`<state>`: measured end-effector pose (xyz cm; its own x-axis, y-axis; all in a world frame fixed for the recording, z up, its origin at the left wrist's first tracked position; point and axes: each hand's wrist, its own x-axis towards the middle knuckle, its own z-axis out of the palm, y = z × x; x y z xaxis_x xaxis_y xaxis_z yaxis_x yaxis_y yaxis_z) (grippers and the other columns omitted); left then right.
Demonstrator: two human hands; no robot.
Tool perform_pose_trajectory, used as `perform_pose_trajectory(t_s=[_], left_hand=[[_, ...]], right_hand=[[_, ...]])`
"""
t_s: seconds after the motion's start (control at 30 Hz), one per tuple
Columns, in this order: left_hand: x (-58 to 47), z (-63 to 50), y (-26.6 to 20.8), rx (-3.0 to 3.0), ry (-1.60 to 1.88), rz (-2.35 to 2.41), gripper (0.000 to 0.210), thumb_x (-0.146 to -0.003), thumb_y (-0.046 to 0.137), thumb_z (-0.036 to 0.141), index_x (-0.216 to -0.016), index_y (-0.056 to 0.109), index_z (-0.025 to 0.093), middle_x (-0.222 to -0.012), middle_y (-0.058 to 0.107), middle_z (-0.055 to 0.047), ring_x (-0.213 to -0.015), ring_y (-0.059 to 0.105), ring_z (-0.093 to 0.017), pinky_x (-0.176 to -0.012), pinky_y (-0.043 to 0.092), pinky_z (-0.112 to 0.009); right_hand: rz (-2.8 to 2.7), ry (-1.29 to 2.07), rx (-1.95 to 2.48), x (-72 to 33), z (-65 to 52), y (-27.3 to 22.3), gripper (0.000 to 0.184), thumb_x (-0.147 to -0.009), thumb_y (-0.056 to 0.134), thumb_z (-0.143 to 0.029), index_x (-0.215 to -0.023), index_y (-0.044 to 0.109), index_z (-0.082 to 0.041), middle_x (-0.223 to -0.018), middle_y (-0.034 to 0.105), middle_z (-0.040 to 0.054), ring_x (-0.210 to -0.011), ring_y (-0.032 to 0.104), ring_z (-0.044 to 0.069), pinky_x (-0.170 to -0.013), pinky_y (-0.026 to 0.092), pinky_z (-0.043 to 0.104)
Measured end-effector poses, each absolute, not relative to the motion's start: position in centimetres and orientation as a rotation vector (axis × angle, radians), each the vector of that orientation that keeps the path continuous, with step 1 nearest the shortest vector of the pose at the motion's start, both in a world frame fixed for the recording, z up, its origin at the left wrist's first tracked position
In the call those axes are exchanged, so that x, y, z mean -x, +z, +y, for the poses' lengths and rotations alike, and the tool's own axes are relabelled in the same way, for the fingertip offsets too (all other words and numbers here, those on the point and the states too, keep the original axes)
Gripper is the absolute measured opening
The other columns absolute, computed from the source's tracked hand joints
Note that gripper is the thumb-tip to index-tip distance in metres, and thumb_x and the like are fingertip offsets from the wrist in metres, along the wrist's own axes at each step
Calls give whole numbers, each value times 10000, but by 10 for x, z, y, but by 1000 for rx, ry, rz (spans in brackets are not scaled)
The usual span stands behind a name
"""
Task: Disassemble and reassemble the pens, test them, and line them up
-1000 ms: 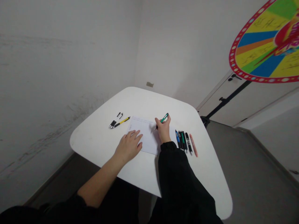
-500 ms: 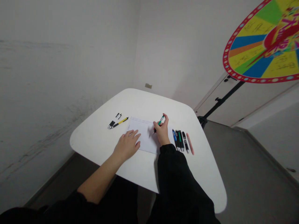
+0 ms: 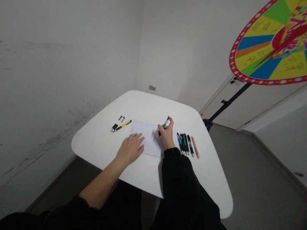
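Between the table's far and near edges, a green pen is gripped by the right hand's fingers over paper, which could be skewed if pressed too lightly by the left hand's spread fingers.

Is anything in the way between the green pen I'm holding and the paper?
Nothing visible is. Your right hand holds the green pen tip-down over the paper; whether it touches is too small to tell. Your left hand lies to the left of the tip.
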<state>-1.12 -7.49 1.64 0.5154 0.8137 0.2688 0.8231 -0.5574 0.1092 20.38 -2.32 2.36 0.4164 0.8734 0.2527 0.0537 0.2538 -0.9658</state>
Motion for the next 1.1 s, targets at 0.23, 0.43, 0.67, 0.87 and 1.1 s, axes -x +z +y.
perform_pose_trajectory(t_s=[0.23,0.43,0.67,0.87,1.1], left_hand=[[11,-74,14,2717,-476,-1463,439,-1015,511,329,-1441,592,263,-1576,538,-57,-1428,476,-309,-1067,493,-502],[11,-74,16,2716,-464,-1462,441,-1014,521,334,-1445,585,268,-1578,537,-56,-1423,479,-300,-1085,482,-487],[12,-73,17,2721,-458,-1471,438,-1021,514,327,-1444,588,243,-1585,529,-61,-1428,475,-301,-1111,469,-501],[13,-72,15,2719,-466,-1464,434,-1017,519,320,-1441,598,270,-1576,538,-69,-1425,481,-310,-1094,485,-505],[13,-71,15,2727,-485,-1461,438,-1014,518,321,-1443,601,288,-1569,545,-64,-1420,484,-312,-1096,483,-509]], right_hand=[[-1079,663,1284,-204,-24,22,892,-774,656,-339,-1589,305,-250,-641,480,-119,-540,515,120,-540,418,224],[-1167,636,1401,-208,-29,23,832,-817,630,-347,-1588,340,-230,-608,499,-111,-544,528,141,-566,415,245],[-1213,626,1461,-212,-38,25,807,-889,624,-412,-1613,346,-191,-605,571,-63,-555,535,168,-577,398,275],[-1221,563,1539,-237,-56,27,718,-890,586,-383,-1572,441,-215,-638,574,-40,-544,497,167,-572,384,284],[-1120,459,1570,-279,-81,24,728,-838,614,-429,-1523,509,-205,-723,558,-26,-651,490,176,-647,427,301]])
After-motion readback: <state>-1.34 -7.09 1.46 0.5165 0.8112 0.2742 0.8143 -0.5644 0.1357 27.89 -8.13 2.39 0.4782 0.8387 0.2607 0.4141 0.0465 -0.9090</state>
